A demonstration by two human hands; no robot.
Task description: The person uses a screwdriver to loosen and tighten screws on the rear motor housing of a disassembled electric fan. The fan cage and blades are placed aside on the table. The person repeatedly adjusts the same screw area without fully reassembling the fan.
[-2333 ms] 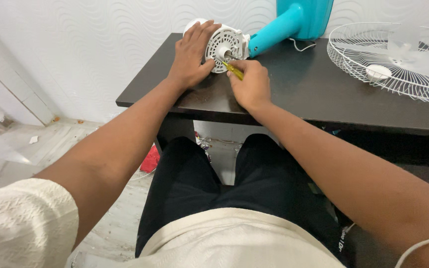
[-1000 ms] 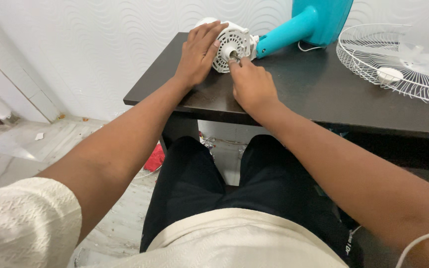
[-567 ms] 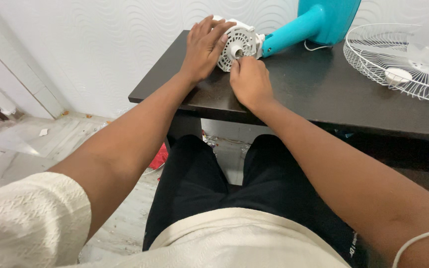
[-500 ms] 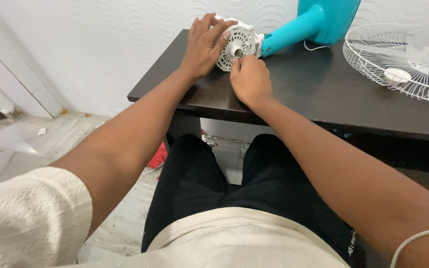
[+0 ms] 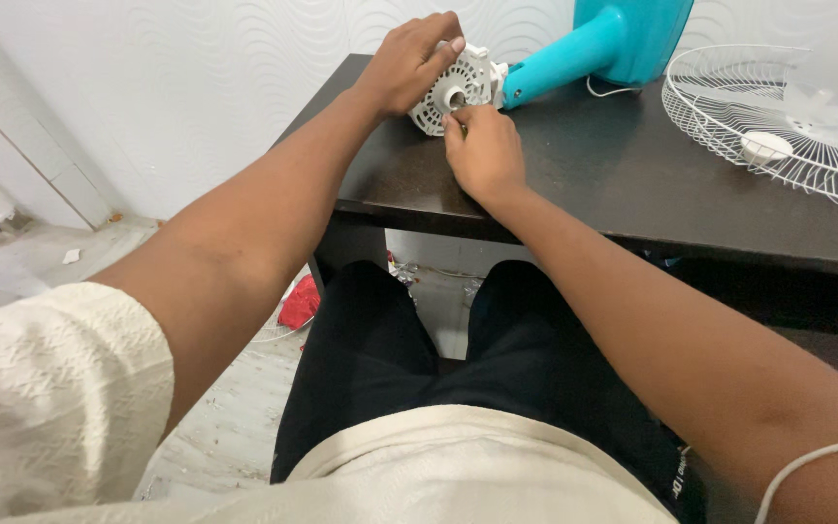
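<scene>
A white round fan motor housing (image 5: 465, 81) with vent slots lies on its side at the far left of the dark table (image 5: 632, 189), joined to a teal fan body (image 5: 589, 44). My left hand (image 5: 407, 64) is clasped over the housing's top and left side. Curled just below it, my right hand (image 5: 483, 155) has its fingertips pinched against the housing's front under the centre hole. Whatever may sit between those fingertips is hidden.
A white wire fan guard (image 5: 778, 126) lies flat on the right part of the table. A thin white cable (image 5: 613, 93) runs behind the teal body. A white textured wall stands behind. Under the table are my legs and a red object (image 5: 300, 303) on the floor.
A yellow tool seen in my right hand 2.3 s ago no longer shows. My right hand has closed in on the housing's front, while my left hand stays on top.
</scene>
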